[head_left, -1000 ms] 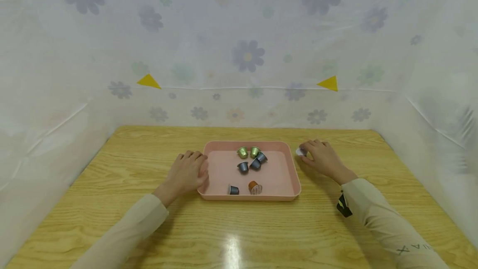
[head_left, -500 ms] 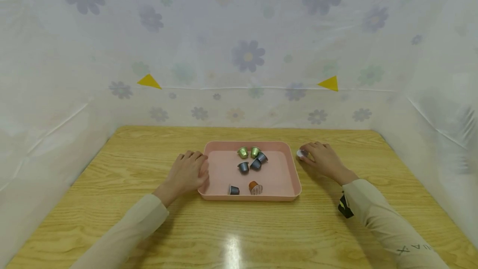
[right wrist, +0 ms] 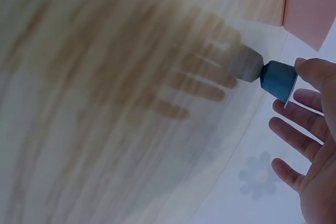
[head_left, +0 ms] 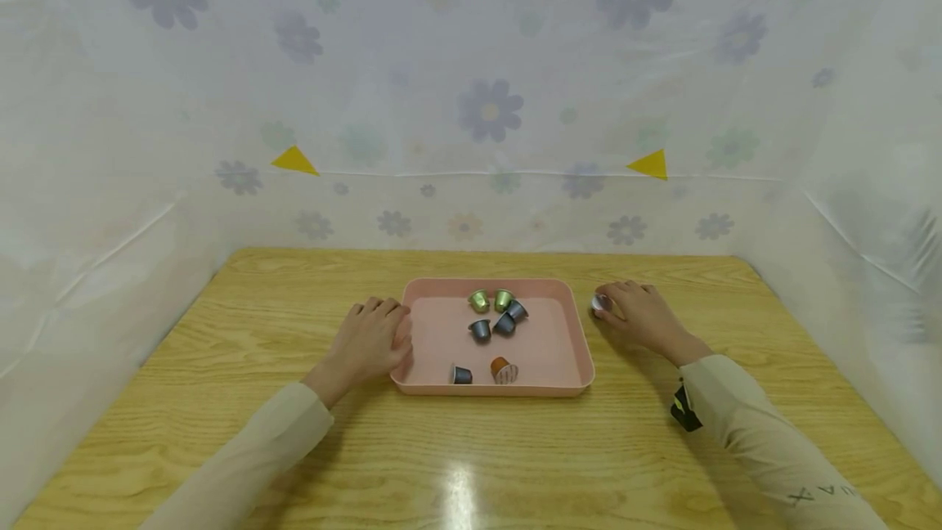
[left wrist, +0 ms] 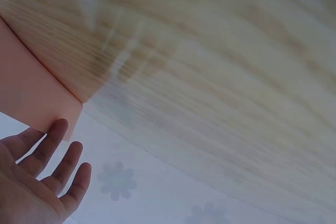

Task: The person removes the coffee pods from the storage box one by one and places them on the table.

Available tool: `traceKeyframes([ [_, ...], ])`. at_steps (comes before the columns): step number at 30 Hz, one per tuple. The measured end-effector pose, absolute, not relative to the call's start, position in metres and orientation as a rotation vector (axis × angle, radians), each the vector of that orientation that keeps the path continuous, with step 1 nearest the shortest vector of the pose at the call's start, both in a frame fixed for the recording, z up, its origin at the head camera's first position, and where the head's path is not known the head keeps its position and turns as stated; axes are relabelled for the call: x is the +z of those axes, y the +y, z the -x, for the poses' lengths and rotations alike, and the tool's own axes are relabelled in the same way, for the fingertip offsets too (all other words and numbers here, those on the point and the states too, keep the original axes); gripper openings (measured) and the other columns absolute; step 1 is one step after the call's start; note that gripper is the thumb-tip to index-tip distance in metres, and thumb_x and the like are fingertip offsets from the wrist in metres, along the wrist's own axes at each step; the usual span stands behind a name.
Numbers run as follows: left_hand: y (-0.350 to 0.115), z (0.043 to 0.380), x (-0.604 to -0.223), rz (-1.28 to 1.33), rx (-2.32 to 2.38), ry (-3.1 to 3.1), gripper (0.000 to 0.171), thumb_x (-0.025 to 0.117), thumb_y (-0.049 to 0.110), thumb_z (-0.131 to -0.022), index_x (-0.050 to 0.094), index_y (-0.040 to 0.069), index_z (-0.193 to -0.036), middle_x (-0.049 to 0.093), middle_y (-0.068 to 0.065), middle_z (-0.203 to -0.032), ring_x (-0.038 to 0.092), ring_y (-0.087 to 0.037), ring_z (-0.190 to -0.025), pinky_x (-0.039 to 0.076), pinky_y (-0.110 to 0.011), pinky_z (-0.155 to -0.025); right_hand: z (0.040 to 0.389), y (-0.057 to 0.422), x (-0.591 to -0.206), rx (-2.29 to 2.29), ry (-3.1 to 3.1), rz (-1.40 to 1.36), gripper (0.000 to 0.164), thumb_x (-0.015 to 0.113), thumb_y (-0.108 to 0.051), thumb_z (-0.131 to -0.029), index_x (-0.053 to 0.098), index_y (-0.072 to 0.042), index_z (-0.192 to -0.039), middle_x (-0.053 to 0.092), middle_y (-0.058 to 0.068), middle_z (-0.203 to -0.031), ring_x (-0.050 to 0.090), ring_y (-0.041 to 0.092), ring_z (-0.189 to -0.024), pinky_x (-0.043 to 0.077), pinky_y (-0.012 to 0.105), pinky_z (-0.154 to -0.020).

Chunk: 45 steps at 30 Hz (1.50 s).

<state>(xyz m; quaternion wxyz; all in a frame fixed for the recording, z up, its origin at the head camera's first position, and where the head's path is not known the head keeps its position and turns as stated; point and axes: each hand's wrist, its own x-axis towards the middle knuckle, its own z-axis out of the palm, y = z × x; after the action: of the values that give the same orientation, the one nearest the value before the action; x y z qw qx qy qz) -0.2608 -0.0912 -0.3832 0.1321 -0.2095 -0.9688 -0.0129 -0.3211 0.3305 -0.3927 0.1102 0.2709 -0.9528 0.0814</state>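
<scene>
My left hand (head_left: 366,339) holds the left wall of a pink tray (head_left: 441,390), one finger behind the wall and another against its outside in the left wrist view. Right of the tray, my right hand (head_left: 642,319) pinches a coffee capsule (head_left: 600,305) at its lid rim, between thumb and fingers. In the right wrist view that capsule (right wrist: 278,81) looks teal-blue, its narrow end meeting its reflection on the table. Inside the tray lie two green capsules (head_left: 479,301), several dark blue-grey capsules (head_left: 480,331) and an orange capsule (head_left: 500,366).
The wood-grain table (head_left: 515,456) is glossy and reflects the hands. A flowered sheet (head_left: 412,105) hangs at the back and both sides, with two yellow triangles (head_left: 648,165) on it.
My right hand has slid slightly rightward with the capsule, away from the tray, and the lid's tilt has changed a little. The left hand and the capsules in the tray stay put.
</scene>
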Motion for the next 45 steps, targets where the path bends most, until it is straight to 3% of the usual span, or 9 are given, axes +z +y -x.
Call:
traceKeyframes([
  [25,-0.092,0.262,-0.386,0.6,-0.049,-2.795,0.038,0.056,0.033,-0.082,0.062,0.011,-0.112,0.061,-0.004,-0.111,0.054,-0.027,-0.103,0.045,-0.045,-0.084,0.321,0.33,-0.391,0.214,-2.81,-0.786,0.031,0.062,-0.024,-0.086,0.058,-0.006,-0.109,0.061,0.003,-0.088,0.056,0.027,-0.088,0.042,0.053,-0.077],
  [34,-0.092,0.263,-0.387,0.605,-0.041,-2.782,0.038,0.057,0.033,-0.082,0.062,0.011,-0.112,0.061,-0.005,-0.11,0.054,-0.027,-0.102,0.045,-0.045,-0.084,0.319,0.329,-0.383,0.212,-2.821,-0.765,0.04,0.06,-0.026,-0.087,0.056,-0.001,-0.118,0.061,0.019,-0.113,0.055,0.038,-0.102,0.039,0.06,-0.085],
  [45,-0.091,0.261,-0.384,0.603,-0.039,-2.804,0.038,0.056,0.033,-0.083,0.062,0.011,-0.113,0.061,-0.005,-0.112,0.054,-0.027,-0.104,0.045,-0.045,-0.084,0.318,0.321,-0.377,0.189,-2.794,-0.805,0.042,0.06,-0.026,-0.087,0.055,-0.003,-0.121,0.059,0.017,-0.117,0.052,0.036,-0.107,0.037,0.057,-0.091],
])
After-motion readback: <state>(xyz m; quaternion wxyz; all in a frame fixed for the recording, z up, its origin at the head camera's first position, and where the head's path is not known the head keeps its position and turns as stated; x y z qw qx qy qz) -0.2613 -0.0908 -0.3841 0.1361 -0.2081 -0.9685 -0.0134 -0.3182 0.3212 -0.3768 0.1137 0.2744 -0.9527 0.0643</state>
